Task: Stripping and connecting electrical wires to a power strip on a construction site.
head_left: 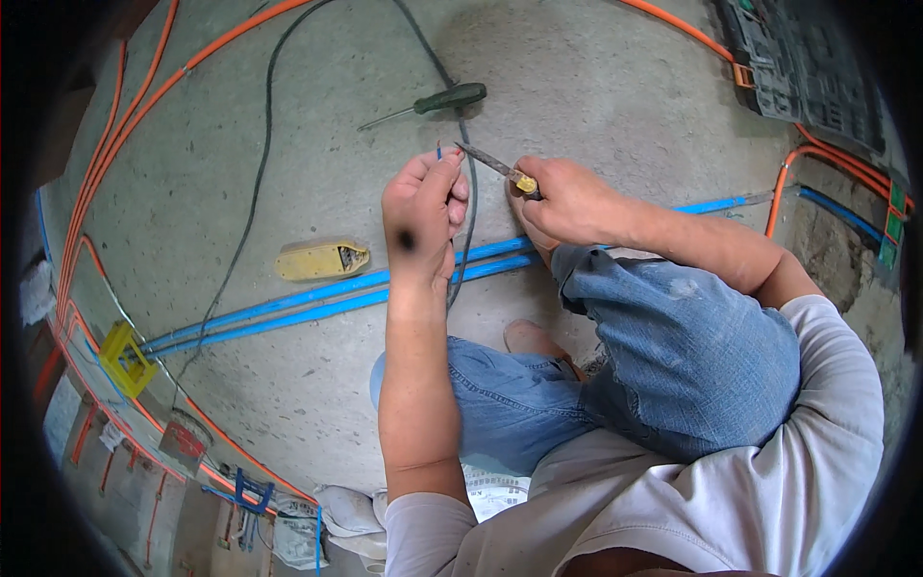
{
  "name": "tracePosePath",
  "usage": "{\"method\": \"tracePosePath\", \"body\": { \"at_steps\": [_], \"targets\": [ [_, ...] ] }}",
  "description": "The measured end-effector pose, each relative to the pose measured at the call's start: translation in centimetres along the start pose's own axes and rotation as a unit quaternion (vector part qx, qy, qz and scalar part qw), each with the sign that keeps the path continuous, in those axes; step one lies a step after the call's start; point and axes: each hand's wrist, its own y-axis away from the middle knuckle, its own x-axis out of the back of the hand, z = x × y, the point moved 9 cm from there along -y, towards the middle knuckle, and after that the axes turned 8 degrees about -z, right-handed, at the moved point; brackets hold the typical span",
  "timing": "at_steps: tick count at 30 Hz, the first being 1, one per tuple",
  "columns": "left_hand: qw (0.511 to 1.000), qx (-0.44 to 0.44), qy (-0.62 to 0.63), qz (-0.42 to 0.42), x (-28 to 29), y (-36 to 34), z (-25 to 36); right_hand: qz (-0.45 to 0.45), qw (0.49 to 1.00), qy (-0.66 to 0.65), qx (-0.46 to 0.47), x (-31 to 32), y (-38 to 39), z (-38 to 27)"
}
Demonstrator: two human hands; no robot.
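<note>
My left hand (pixel 423 216) is raised over the concrete floor and pinches a thin grey cable (pixel 468 231), whose blue wire end (pixel 439 150) sticks up above the fingers. Gripped in my right hand (pixel 567 200) is a small knife (pixel 486 159) with a yellowish handle, its blade pointing left toward the wire end. The two hands are close together, just above two blue conduits (pixel 317 300) that run across the floor. I am crouched, with my knees in blue jeans below the hands.
A green-handled screwdriver (pixel 437 101) lies on the floor beyond the hands. A yellow flat tool (pixel 322 260) rests left of them. Orange conduits (pixel 125 125) curve along the left, a yellow box (pixel 125 358) sits lower left, and a dark tool case (pixel 803 62) is top right.
</note>
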Motion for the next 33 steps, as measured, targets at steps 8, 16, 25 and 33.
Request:
{"method": "tracePosePath", "body": {
  "at_steps": [8,16,25,33],
  "targets": [
    [0.997,0.013,0.077,-0.027,5.6,2.9,0.5,-0.084,0.996,0.008,-0.011,-1.3,-3.1,-3.7],
    [0.999,-0.013,0.002,0.038,12.0,7.8,1.0,-0.147,0.984,0.096,0.025,-3.1,-5.9,-9.5],
    [0.992,-0.049,0.058,0.099,14.7,13.1,-0.2,-0.241,0.963,0.109,0.042,-5.7,-5.6,-13.9],
    [0.984,-0.095,0.040,0.144,17.9,16.2,-4.0,-0.259,0.965,0.035,0.008,-8.6,-7.6,-12.3]
  ]
}}
